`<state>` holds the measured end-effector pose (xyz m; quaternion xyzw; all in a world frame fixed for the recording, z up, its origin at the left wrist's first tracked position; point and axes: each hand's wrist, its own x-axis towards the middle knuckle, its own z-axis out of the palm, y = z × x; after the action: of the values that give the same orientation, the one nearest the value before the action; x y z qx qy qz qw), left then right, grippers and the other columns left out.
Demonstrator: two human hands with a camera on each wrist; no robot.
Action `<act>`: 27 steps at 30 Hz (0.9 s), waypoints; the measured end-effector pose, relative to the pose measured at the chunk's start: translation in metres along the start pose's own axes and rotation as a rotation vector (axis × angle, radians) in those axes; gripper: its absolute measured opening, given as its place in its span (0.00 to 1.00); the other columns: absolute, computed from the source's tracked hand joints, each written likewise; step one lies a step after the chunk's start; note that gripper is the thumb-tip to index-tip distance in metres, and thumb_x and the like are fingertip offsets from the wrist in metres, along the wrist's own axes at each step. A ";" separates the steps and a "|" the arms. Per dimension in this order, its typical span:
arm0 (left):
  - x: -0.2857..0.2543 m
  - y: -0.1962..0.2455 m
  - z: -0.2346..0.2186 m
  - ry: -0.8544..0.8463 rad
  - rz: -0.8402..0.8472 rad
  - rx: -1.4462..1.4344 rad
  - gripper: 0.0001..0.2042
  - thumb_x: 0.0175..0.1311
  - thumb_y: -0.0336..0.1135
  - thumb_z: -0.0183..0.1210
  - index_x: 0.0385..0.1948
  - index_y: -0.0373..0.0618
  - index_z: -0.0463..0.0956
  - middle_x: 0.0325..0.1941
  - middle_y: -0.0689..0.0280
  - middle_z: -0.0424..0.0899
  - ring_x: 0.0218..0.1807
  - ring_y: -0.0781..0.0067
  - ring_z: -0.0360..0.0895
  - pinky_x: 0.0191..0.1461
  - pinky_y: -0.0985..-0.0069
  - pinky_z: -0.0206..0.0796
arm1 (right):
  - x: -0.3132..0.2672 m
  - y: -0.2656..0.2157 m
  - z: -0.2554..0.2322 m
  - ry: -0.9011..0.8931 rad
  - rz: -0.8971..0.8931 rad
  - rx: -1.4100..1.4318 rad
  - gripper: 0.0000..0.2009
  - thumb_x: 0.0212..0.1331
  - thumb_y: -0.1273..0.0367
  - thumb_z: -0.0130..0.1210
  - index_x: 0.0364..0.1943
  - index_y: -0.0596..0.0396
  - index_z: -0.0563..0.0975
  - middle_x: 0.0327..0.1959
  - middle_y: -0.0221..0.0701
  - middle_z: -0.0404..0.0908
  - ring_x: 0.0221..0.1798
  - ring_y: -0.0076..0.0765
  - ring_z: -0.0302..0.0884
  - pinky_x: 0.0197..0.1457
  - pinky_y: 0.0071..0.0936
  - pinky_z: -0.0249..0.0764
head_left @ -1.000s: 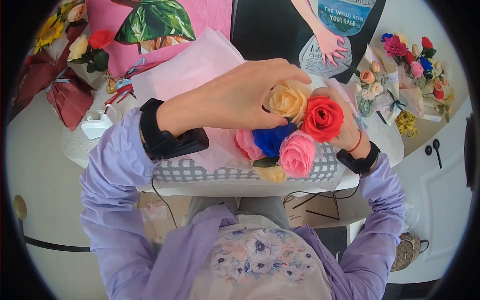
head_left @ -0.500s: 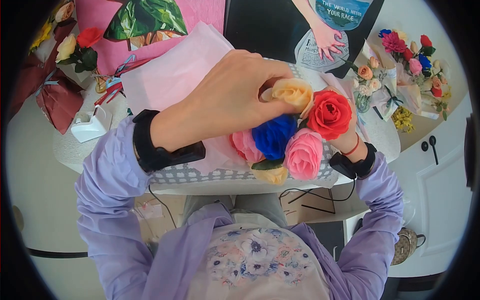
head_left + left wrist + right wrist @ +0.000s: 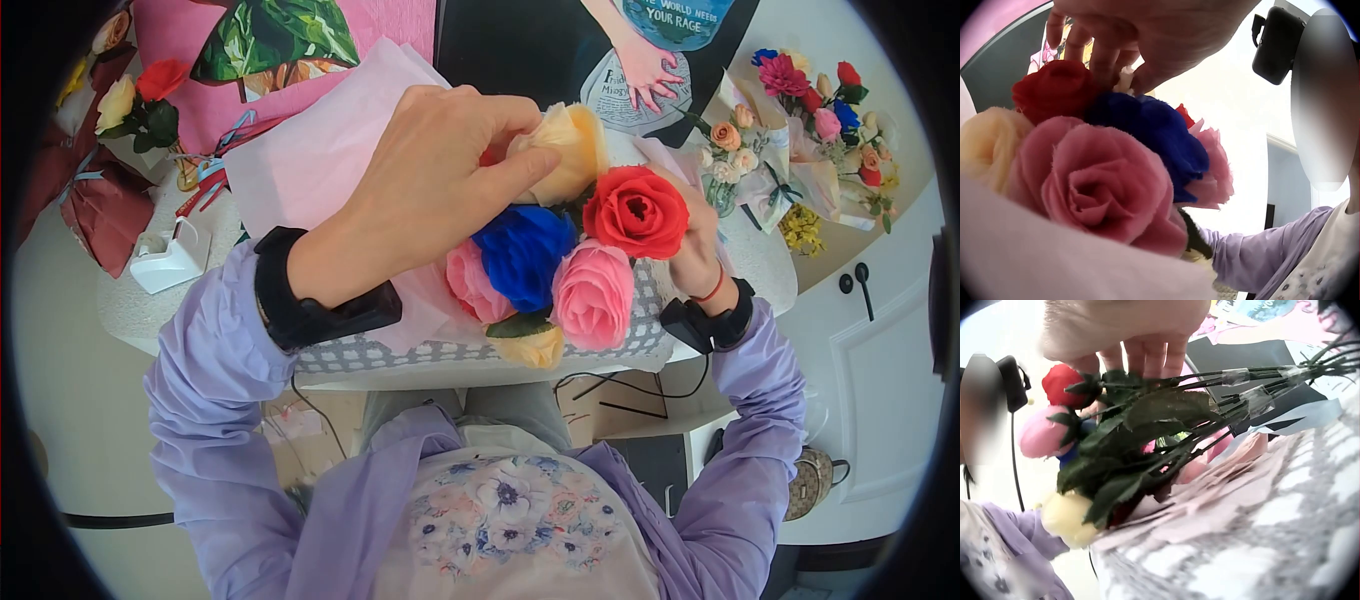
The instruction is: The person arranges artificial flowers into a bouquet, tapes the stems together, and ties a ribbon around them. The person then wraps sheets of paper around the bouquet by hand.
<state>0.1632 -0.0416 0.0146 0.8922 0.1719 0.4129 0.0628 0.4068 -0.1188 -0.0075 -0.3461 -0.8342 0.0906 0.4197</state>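
Note:
A bunch of cloth-like flowers stands over the patterned cloth: a red rose (image 3: 637, 212), a blue one (image 3: 524, 256), a pink one (image 3: 592, 294) and others. My left hand (image 3: 425, 180) pinches a cream rose (image 3: 566, 154) between thumb and fingers at the top. Behind the red rose, my right hand (image 3: 697, 243) grips the bunch near the flower heads, its fingers partly hidden. In the right wrist view, green leaves (image 3: 1169, 409) and stems bound with clear tape (image 3: 1257, 401) run below the right hand (image 3: 1129, 331).
Pink wrapping paper (image 3: 300, 180) lies under the left forearm. A white tape dispenser (image 3: 172, 258) sits at the table's left, with red-handled scissors (image 3: 203, 190) behind it. More bouquets (image 3: 830, 120) stand at the right, a wrapped one (image 3: 105, 205) at the left.
The left hand has moved left and slightly up with the cream rose, which now shows larger and more upright. The bunch has shifted slightly; the right hand keeps its hold.

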 end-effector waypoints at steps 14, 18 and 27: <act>-0.007 0.004 -0.009 -0.151 -0.224 -0.265 0.13 0.54 0.37 0.54 0.39 0.41 0.68 0.18 0.72 0.73 0.28 0.80 0.68 0.39 0.80 0.56 | 0.036 0.003 -0.008 -0.172 -0.033 -0.165 0.09 0.43 0.74 0.60 0.32 0.59 0.77 0.32 0.31 0.75 0.37 0.32 0.71 0.40 0.24 0.67; -0.013 0.007 -0.021 -0.146 -0.192 0.029 0.16 0.51 0.35 0.54 0.42 0.40 0.68 0.32 0.68 0.77 0.36 0.76 0.68 0.43 0.78 0.56 | 0.045 0.000 -0.009 -0.259 -0.027 -0.217 0.10 0.41 0.73 0.61 0.31 0.59 0.75 0.31 0.30 0.76 0.37 0.34 0.71 0.41 0.25 0.67; -0.023 -0.008 -0.015 -0.204 -0.105 -0.388 0.28 0.45 0.27 0.52 0.54 0.40 0.60 0.52 0.59 0.68 0.59 0.66 0.62 0.63 0.74 0.50 | 0.047 0.008 -0.011 -0.344 0.056 -0.158 0.13 0.40 0.71 0.62 0.32 0.59 0.75 0.32 0.33 0.75 0.36 0.33 0.72 0.40 0.23 0.67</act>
<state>0.1360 -0.0431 0.0059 0.8903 0.1284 0.3422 0.2717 0.4000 -0.0837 0.0254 -0.3806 -0.8881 0.0945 0.2397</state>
